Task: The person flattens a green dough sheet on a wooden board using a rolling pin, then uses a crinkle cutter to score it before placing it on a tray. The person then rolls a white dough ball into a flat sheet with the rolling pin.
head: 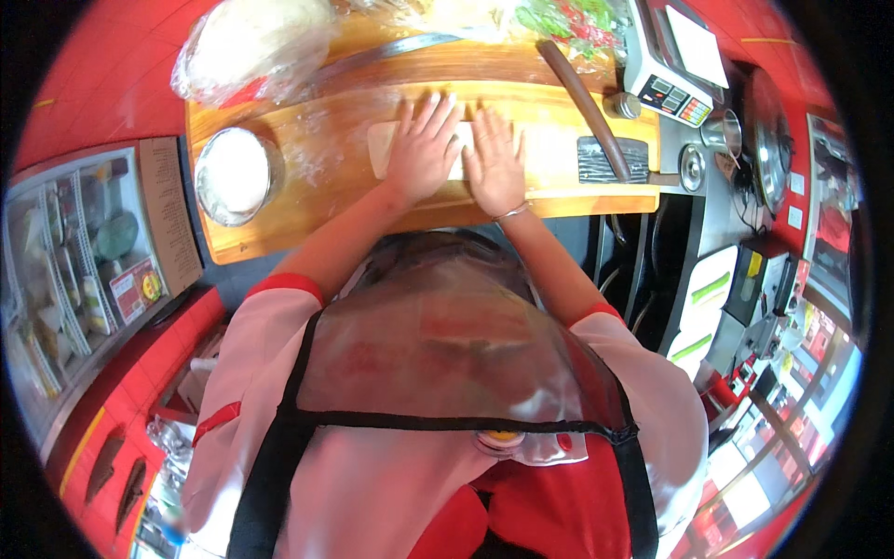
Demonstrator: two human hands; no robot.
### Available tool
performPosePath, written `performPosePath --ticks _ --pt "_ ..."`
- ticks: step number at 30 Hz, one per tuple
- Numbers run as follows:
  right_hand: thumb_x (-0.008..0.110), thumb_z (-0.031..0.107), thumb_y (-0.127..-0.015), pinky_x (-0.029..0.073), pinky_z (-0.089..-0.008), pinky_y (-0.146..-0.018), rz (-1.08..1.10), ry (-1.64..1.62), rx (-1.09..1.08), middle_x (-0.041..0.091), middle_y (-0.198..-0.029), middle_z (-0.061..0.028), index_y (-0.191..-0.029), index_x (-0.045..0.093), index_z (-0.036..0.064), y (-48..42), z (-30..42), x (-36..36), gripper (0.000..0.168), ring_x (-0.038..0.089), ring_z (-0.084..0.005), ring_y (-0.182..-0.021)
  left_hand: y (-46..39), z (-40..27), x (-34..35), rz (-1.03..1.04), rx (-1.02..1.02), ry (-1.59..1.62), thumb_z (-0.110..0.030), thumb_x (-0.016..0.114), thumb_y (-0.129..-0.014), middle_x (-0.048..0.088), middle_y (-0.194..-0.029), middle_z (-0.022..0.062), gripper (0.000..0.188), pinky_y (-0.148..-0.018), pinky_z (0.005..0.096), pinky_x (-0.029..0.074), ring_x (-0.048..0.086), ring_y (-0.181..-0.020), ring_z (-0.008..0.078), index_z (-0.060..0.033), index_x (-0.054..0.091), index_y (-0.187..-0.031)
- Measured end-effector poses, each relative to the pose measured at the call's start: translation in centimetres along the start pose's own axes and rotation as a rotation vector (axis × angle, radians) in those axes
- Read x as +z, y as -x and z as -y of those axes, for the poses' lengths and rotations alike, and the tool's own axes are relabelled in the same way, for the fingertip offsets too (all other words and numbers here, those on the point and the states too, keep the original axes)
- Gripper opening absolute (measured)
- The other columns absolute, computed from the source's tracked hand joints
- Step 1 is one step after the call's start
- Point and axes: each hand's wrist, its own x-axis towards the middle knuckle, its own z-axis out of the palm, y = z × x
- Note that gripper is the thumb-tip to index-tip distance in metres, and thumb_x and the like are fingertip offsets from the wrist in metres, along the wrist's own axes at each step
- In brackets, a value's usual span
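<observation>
A flat, pale strip of dough (379, 155) lies on the wooden board (307, 209) right in front of me. My left hand (424, 150) rests palm down on its middle, fingers apart and pointing away from me. Close beside it, my right hand (497, 164) is also laid flat over the dough, with a bracelet at the wrist. Neither hand grips anything. Parts of the dough are hidden under both palms. To the right, a brown wooden rolling pin (583, 108) lies slantwise across the dark, patterned blade of a cleaver (594, 161).
A metal bowl of white flour (236, 175) stands at the board's left. Behind are plastic-wrapped dough (258, 42), a long metal strip (405, 47) and bagged chopped greens (569, 21). A digital scale (667, 91), a small jar (625, 105) and a metal lid (692, 168) are at right.
</observation>
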Motion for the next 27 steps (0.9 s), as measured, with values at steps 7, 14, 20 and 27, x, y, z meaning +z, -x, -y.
performPosePath --ticks 7,14,20,27 --pt "0.054 0.037 -0.097 0.024 -0.0513 -0.117 0.075 0.044 -0.129 0.039 -0.153 -0.0143 -0.148 0.043 0.014 -2.7 -3.6 -2.4 0.057 0.033 -0.0337 -0.143 -0.2 1.5 1.2 0.001 -0.046 0.029 -0.030 0.059 -0.091 0.045 -0.149 0.0144 0.057 -0.117 0.0532 0.020 0.038 -0.140 0.0325 -0.0077 0.048 -0.143" --pt "0.068 0.026 -0.084 0.048 -0.0504 -0.091 -0.172 0.382 0.249 0.063 -0.120 -0.0184 -0.133 0.056 0.008 -2.8 -18.0 -10.0 0.054 0.060 -0.0386 -0.106 1.2 3.0 0.0 0.218 0.103 0.023 -0.039 0.057 -0.093 0.036 -0.156 0.0104 0.061 -0.120 0.0516 0.017 0.029 -0.146 0.0297 -0.0119 0.044 -0.146" --pt "0.071 0.020 -0.072 0.049 -0.0497 -0.081 -0.080 0.377 0.209 0.063 -0.099 -0.0148 -0.100 0.058 0.006 -2.5 -18.7 -10.7 0.034 0.062 -0.0352 -0.096 -1.8 -0.5 -0.3 0.194 0.154 0.029 -0.038 0.060 -0.093 0.038 -0.153 0.0147 0.064 -0.116 0.0501 0.026 0.031 -0.144 0.0324 -0.0081 0.042 -0.146" --pt "0.072 0.012 -0.066 0.047 -0.0479 -0.083 -0.292 0.139 0.209 0.059 -0.098 -0.0168 -0.103 0.056 0.005 0.6 -16.2 -11.5 0.040 0.058 -0.0373 -0.091 -6.8 -0.1 1.5 0.654 -0.161 0.340 -0.035 0.076 -0.080 0.064 -0.104 0.0166 0.051 -0.087 0.0450 0.046 0.059 -0.100 0.0356 -0.0018 0.062 -0.116"
